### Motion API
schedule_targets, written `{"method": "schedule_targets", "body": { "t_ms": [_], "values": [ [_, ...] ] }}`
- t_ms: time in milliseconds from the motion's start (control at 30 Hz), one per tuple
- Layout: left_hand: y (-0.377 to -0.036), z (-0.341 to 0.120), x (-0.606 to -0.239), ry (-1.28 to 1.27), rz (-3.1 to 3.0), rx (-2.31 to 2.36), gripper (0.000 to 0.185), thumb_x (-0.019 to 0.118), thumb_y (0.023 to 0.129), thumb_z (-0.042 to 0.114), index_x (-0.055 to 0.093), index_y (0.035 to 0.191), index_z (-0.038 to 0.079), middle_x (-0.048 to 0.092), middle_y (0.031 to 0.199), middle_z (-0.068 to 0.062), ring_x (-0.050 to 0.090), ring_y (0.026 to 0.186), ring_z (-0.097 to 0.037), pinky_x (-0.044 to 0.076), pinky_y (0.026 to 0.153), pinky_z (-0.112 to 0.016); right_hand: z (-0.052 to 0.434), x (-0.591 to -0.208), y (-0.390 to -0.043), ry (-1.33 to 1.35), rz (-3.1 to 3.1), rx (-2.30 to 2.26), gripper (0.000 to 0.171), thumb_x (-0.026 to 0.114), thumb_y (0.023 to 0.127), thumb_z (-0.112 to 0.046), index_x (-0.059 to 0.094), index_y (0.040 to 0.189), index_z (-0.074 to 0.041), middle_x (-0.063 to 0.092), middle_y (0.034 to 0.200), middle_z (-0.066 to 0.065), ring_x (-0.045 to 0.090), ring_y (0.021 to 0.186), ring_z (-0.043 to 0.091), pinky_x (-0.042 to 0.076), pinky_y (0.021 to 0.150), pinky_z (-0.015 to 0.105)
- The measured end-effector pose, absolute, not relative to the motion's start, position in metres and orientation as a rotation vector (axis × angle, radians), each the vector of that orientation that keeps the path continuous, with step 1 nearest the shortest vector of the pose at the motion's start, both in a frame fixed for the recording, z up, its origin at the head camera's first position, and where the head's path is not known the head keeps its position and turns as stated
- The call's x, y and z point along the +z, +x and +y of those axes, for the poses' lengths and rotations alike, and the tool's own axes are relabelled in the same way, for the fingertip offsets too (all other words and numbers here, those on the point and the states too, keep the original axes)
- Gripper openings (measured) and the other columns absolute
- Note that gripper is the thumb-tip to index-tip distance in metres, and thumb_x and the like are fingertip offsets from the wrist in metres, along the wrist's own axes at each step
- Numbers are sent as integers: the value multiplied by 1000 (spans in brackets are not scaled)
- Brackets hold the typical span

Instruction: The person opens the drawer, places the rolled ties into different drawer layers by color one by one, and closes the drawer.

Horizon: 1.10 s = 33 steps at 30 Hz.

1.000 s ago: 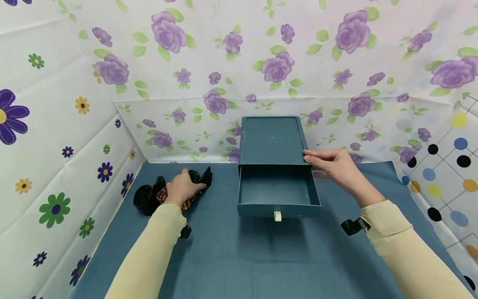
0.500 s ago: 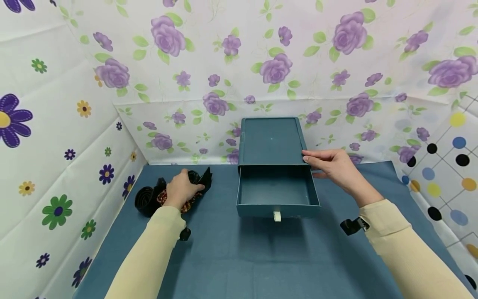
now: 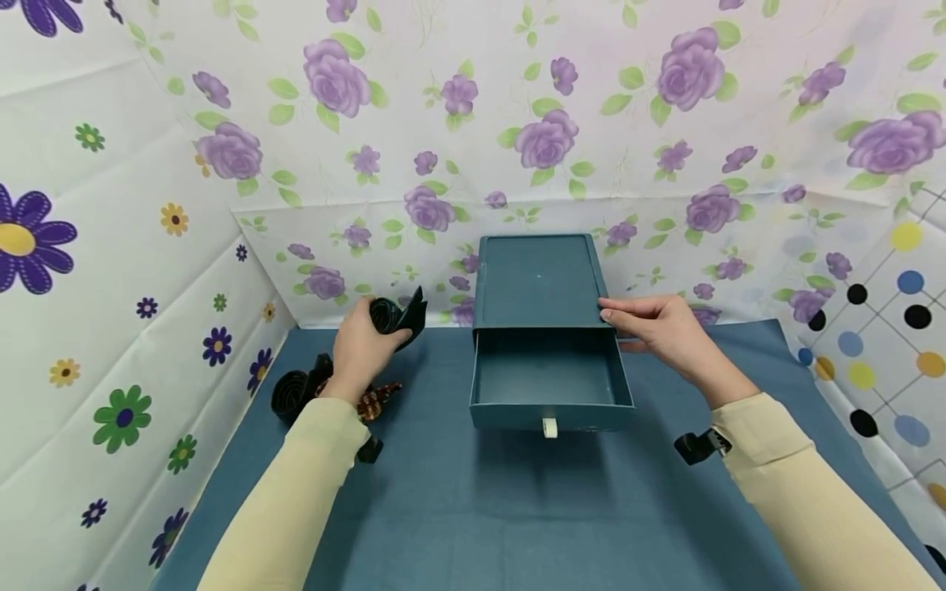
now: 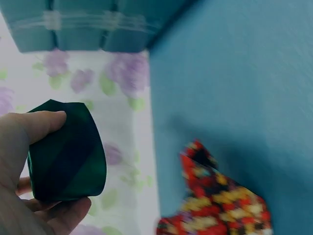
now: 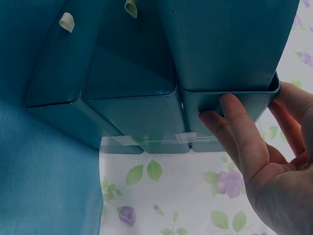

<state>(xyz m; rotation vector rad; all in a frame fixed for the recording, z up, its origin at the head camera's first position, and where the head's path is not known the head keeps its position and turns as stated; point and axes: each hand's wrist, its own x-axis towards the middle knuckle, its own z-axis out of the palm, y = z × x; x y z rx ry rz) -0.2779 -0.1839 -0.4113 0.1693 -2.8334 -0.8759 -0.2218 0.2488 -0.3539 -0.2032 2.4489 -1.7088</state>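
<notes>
One rolled dark tie point(image 3: 392, 316) is up off the blue cloth point(image 3: 473, 509), pinched in our left hand point(image 3: 360, 349) — its fingers curl round it, left of the open, empty drawer point(image 3: 547, 382). Two rolls — a black one point(image 3: 291, 396) and a patterned one point(image 3: 373, 400) — lie below that hand. Our right hand point(image 3: 658, 328) rests, fingers straight, against the drawer box point(image 3: 538, 279).

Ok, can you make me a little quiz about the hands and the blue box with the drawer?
1. True or false: the drawer of the blue box is pulled out.
2. What does the left hand hold? A) a rolled dark tie B) a spoon C) a cup
3. Fill the gap: the right hand rests on the box's ____ side.

Key
1. True; nothing shows inside the drawer.
2. A. The patterned tie and another dark roll lie on the blue cloth.
3. Right.
</notes>
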Motion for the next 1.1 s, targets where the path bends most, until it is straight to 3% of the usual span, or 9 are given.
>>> {"method": "schedule_targets", "body": {
  "t_ms": [100, 233, 667, 933, 1100],
  "values": [
    [-275, -174, -397, 160, -2758, -936, 90, 70, 76, 55, 26, 146, 18, 48, 136, -16, 59, 102, -34, 49, 81, -51, 249, -354, -222, -206, 2448, -1710, 45, 64, 85, -44, 63, 123, -21, 51, 139, -5, 53, 121, 17, 55, 84, 37],
    [-266, -158, -380, 136, -2654, -1032, 88, 70, 74, 58, 28, 142, 19, 54, 125, -14, 61, 86, -28, 51, 71, -45, 248, -356, -222, -212, 2449, -1703, 45, 64, 86, -44, 63, 124, -21, 50, 140, -5, 52, 122, 17, 55, 85, 38],
    [-238, -103, -326, -195, -2416, -1231, 77, 77, 71, 48, 37, 132, 24, 57, 116, -1, 61, 95, -15, 55, 73, -32, 247, -353, -220, -199, 2452, -1692, 46, 62, 87, -45, 61, 126, -20, 51, 140, -4, 52, 120, 16, 54, 87, 37],
    [-218, -75, -315, -482, -2348, -1278, 73, 81, 71, 39, 40, 129, 24, 59, 117, 5, 58, 105, -7, 53, 83, -30, 247, -353, -220, -207, 2454, -1690, 47, 62, 87, -44, 61, 126, -19, 51, 139, -4, 52, 119, 15, 54, 86, 38],
    [-207, -60, -314, -608, -2361, -1325, 74, 81, 70, 36, 40, 130, 24, 58, 117, 6, 58, 104, -4, 53, 83, -27, 247, -354, -220, -207, 2461, -1691, 47, 62, 87, -44, 61, 126, -18, 51, 140, -4, 53, 117, 13, 54, 85, 37]
  ]
}}
